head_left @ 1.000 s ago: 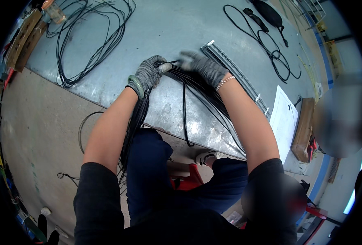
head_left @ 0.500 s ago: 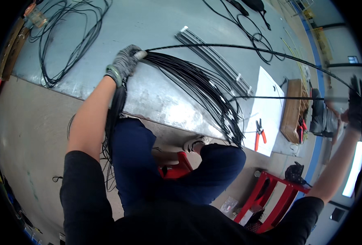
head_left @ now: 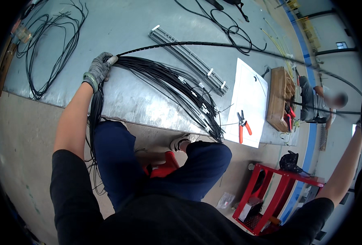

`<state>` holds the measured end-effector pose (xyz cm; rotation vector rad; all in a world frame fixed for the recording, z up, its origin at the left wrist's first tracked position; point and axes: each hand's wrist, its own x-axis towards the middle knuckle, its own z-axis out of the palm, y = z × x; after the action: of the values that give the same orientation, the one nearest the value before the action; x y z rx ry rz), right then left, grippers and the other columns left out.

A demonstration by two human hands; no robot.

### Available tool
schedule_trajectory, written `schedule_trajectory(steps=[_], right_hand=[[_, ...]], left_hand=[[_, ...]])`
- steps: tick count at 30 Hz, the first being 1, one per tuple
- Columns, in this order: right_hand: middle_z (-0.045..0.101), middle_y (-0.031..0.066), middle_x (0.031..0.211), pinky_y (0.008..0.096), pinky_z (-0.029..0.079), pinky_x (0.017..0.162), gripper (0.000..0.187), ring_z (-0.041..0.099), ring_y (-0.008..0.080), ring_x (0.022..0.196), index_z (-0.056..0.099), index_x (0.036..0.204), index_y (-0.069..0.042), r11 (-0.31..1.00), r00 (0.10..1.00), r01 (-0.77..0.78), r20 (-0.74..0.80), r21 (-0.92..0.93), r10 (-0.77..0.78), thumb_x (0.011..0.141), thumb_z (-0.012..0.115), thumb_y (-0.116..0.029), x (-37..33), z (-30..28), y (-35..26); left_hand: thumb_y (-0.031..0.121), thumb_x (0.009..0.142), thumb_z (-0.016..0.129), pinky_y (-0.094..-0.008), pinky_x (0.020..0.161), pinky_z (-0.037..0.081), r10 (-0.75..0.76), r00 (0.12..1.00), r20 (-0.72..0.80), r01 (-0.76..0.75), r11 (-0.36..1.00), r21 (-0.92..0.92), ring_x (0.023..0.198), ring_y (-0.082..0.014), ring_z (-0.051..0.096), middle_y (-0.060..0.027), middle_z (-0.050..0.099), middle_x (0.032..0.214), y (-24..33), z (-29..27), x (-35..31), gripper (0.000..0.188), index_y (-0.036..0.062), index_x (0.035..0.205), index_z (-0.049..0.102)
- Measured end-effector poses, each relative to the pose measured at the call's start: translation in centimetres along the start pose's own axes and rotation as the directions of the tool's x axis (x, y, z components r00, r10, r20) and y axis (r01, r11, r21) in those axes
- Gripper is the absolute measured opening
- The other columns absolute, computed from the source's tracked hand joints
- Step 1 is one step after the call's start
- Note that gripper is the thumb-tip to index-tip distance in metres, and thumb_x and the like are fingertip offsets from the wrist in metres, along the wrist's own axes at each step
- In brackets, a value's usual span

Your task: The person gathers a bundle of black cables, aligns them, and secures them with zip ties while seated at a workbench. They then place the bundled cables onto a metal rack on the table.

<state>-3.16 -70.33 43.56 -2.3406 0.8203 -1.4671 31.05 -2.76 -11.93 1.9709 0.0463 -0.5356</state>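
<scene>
My left hand (head_left: 99, 69), in a grey glove, is closed around a thick bundle of black wires (head_left: 160, 75) above the table's near edge. Many wires with white sleeves near their ends fan out to the right; others hang down beside my left knee. A long black strand with banded texture (head_left: 185, 43) arches from my left fist toward the right rim. Stretched out to the far right, my right forearm (head_left: 344, 167) ends at the dark edge of the picture. There the right hand is almost wholly hidden, so its fingers and grip do not show.
Grey slotted rails (head_left: 189, 59) lie behind the bundle. Wire strippers with orange handles (head_left: 244, 127) rest on white paper (head_left: 246, 110), beside a wooden box (head_left: 275, 102). More coiled wires (head_left: 32, 65) lie left. A red cart (head_left: 252, 192) stands lower right; another person (head_left: 313, 98) sits beyond.
My right arm has reached farther right, carrying its hand into the dark rim. The view has shifted, so the table and left hand appear farther left; the left hand keeps its hold.
</scene>
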Motion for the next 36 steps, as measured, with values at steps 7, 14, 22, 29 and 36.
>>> schedule_trajectory(steps=[7, 14, 22, 29, 36], right_hand=[[0.065, 0.0156, 0.106, 0.0324, 0.048, 0.085, 0.046, 0.061, 0.0268, 0.099, 0.059, 0.112, -0.002, 0.840, 0.784, 0.283, 0.616, -0.464, 0.075, 0.083, 0.066, -0.037, -18.6, 18.7, 5.9], [0.042, 0.0249, 0.137, 0.0444, 0.035, 0.105, 0.116, 0.041, 0.0379, 0.128, 0.027, 0.142, -0.001, 0.892, 0.323, 0.386, 0.940, -0.234, 0.108, 0.056, 0.082, -0.057, -51.2, 21.0, -4.8], [0.059, 0.0186, 0.108, 0.0418, 0.049, 0.084, 0.084, 0.061, 0.0334, 0.099, 0.039, 0.134, -0.004, 0.947, 0.284, 0.184, 0.937, -0.262, 0.204, 0.067, 0.079, -0.034, -55.0, 20.1, -0.9], [0.065, 0.0156, 0.097, 0.0432, 0.050, 0.078, 0.035, 0.065, 0.0326, 0.089, 0.051, 0.110, -0.008, 0.827, 0.081, 0.491, 0.959, -0.274, 0.270, 0.081, 0.060, -0.024, -50.5, 21.7, -2.0], [0.062, 0.0094, 0.088, 0.0404, 0.043, 0.077, 0.028, 0.063, 0.0259, 0.081, 0.057, 0.108, -0.017, 0.519, 0.273, 0.822, 0.962, -0.234, 0.002, 0.080, 0.058, -0.022, -44.6, 24.2, -1.2]], left_hand=[[0.040, 0.083, 0.068, -0.0258, 0.041, 0.041, 0.027, 0.999, -0.033, -0.028, 0.999, -0.030, 0.046, -0.0095, 0.044, 0.0013, 0.048, 0.062, 0.2, 1.1, 0.1, 0.035, 0.0112, 0.102, 0.060], [0.035, 0.086, 0.066, -0.0254, 0.037, 0.037, 0.006, 0.999, -0.031, -0.009, 0.998, -0.070, 0.043, -0.0084, 0.042, 0.0022, 0.046, 0.061, 0.0, 0.9, -0.2, 0.031, 0.0105, 0.103, 0.057], [0.036, 0.086, 0.066, -0.0250, 0.037, 0.035, 0.053, 0.998, -0.025, -0.055, 0.995, -0.079, 0.041, -0.0077, 0.039, 0.0032, 0.044, 0.060, -0.2, 0.7, 0.3, 0.031, 0.0111, 0.103, 0.057], [0.035, 0.086, 0.066, -0.0250, 0.037, 0.034, 0.023, 0.999, -0.026, -0.024, 0.998, -0.065, 0.041, -0.0076, 0.038, 0.0034, 0.044, 0.060, -0.2, 1.2, 0.6, 0.030, 0.0114, 0.103, 0.057], [0.036, 0.084, 0.068, -0.0262, 0.036, 0.037, 0.034, 0.999, -0.024, -0.035, 0.996, -0.079, 0.040, -0.0095, 0.040, 0.0008, 0.047, 0.058, -0.5, 1.4, 0.8, 0.035, 0.0088, 0.104, 0.058]])
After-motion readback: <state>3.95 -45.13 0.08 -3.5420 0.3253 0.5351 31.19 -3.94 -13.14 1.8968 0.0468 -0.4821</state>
